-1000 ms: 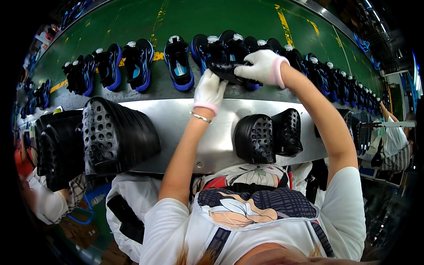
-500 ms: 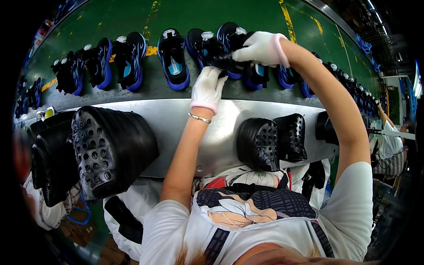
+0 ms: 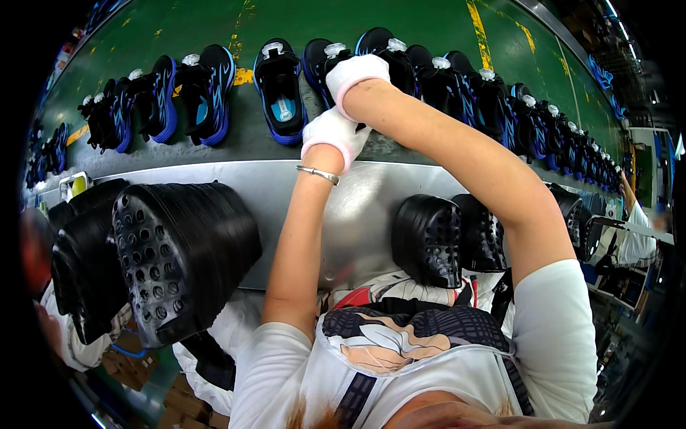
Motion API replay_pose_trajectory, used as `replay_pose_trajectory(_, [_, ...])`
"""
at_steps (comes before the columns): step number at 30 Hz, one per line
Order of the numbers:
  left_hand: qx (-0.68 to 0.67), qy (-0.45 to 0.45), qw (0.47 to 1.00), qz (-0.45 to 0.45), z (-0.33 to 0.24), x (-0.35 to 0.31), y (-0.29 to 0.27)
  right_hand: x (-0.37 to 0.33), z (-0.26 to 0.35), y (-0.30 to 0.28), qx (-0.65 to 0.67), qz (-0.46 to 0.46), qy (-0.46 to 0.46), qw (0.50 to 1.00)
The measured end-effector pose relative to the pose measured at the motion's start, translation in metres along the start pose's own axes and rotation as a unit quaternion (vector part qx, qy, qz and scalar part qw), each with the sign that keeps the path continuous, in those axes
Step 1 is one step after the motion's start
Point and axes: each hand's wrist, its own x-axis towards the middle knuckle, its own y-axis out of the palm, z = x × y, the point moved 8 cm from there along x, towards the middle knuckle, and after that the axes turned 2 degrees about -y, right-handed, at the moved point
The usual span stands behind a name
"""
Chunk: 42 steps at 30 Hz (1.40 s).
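A black and blue sneaker (image 3: 312, 66) stands in a row on the green line, its toe pointing away from me. My right hand (image 3: 357, 77), in a white glove with a pink cuff, reaches across over this sneaker's opening. Its fingers are curled, and what they hold is hidden. Below it my left hand (image 3: 333, 136), gloved alike, is closed at the sneaker's heel, with its fingertips mostly covered by the right wrist. Just to the left is another sneaker (image 3: 277, 93) with a light blue insole and a clear piece on its tongue.
On the metal ledge (image 3: 343, 236) stand a large nested stack of black dimpled plastic pieces (image 3: 189, 250) at left and smaller stacks (image 3: 429, 236) at right. More sneakers (image 3: 209, 93) line the green surface (image 3: 171, 36) both ways. Another person's arm (image 3: 630, 196) shows at far right.
My right hand has moved left and down over the sneaker; the black piece it held between my hands is now out of sight. My left hand has shifted slightly left.
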Motion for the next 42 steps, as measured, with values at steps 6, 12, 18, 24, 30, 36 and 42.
replay_pose_trajectory(6, [0.029,-0.010,0.999,0.031,0.006,0.012,0.010,0.016,0.004,0.004,0.011,-0.046,-0.007,0.999])
replay_pose_trajectory(12, [0.065,-0.004,0.998,0.026,-0.001,0.016,-0.002,0.015,-0.005,0.002,0.032,-0.065,-0.024,0.997])
replay_pose_trajectory(18, [0.014,0.033,0.997,-0.061,0.017,0.030,0.005,-0.063,-0.025,-0.007,0.128,-0.074,-0.069,0.987])
replay_pose_trajectory(24, [0.052,0.008,0.997,-0.049,0.007,0.028,-0.013,-0.210,-0.075,0.015,0.129,-0.241,-0.156,0.949])
replay_pose_trajectory(30, [0.077,0.050,0.964,-0.250,-0.011,-0.027,-0.040,-0.300,-0.063,0.060,0.063,-0.298,-0.260,0.916])
replay_pose_trajectory(36, [0.011,0.129,0.922,-0.365,-0.032,-0.088,-0.045,-0.309,-0.053,0.077,0.108,-0.329,-0.161,0.924])
replay_pose_trajectory(42, [-0.095,0.144,0.945,-0.278,-0.036,-0.098,-0.012,-0.308,-0.049,0.091,0.129,-0.320,-0.177,0.922])
